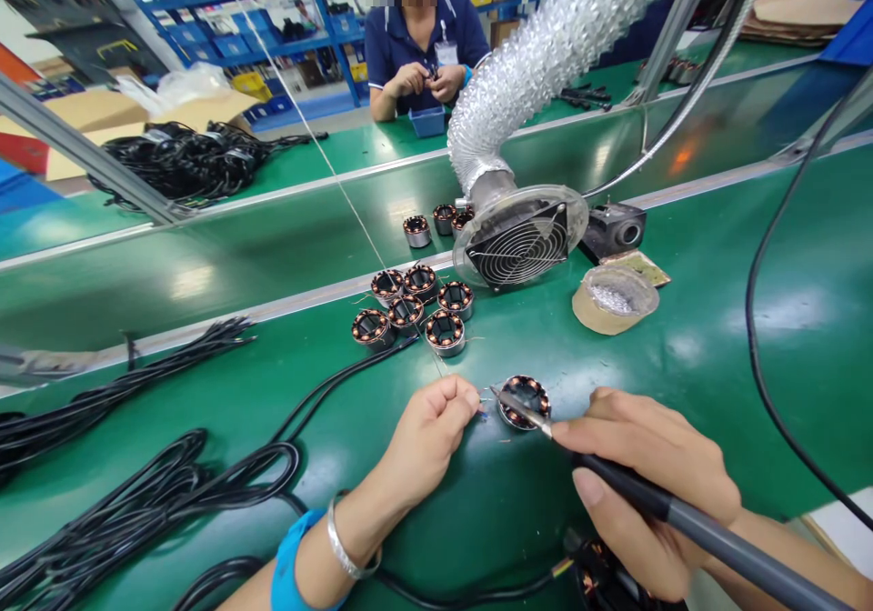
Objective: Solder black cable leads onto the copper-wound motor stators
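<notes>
My left hand (436,425) is closed in a pinch on thin wires (484,413), with a blue one and bare ends showing past the fingertips. A thin strand (317,143) runs down from above toward this hand; its lower end is hard to make out. My right hand (647,475) grips a soldering iron (634,485) like a pen. The iron's tip lies over the left rim of a motor stator (536,393) with copper windings, close to the wire ends. Whether the tip touches them I cannot tell.
Several more stators (445,333) stand behind my left hand. A fume extractor (522,243) on a silver duct and a round tub (607,306) are beyond. Black cables (156,502) lie at left; another stator (604,570) is at the bottom. A co-worker (426,38) sits opposite.
</notes>
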A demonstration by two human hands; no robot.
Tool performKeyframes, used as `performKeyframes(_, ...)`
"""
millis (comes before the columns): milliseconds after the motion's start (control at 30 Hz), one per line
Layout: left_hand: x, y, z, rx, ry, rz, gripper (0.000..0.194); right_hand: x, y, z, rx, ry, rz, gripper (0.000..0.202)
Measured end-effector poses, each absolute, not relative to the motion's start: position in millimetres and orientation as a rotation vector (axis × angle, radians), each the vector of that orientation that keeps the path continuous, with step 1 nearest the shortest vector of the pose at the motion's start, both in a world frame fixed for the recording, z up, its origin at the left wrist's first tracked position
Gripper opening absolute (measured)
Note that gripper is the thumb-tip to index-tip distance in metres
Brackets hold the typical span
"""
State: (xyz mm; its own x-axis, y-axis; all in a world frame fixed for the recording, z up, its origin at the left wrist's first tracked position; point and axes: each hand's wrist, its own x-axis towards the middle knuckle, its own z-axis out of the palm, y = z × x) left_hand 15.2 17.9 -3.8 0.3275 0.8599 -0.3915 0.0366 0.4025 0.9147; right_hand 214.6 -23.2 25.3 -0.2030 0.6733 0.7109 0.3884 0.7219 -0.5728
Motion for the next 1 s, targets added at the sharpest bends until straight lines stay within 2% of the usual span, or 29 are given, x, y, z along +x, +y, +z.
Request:
performKeyframes(267, 15.7, 18.6, -3.9, 1.031, 1.114, 0.686, 0.031, 215.0, -21.2, 22.0, -0.805, -1.801, 0.323, 0.031)
performKeyframes(633, 15.7, 17.8, -1.9, 1.067, 1.109, 0.662, 0.031, 213.3, -15.4, 11.4, -0.79, -1.759, 0.249, 0.044)
performKeyframes(1000, 3.4, 13.9, -0.7, 1.344, 0.972, 0.55, 0.035, 197.3, 8.4, -5.3, -0.722, -2.042, 0.214, 0.026)
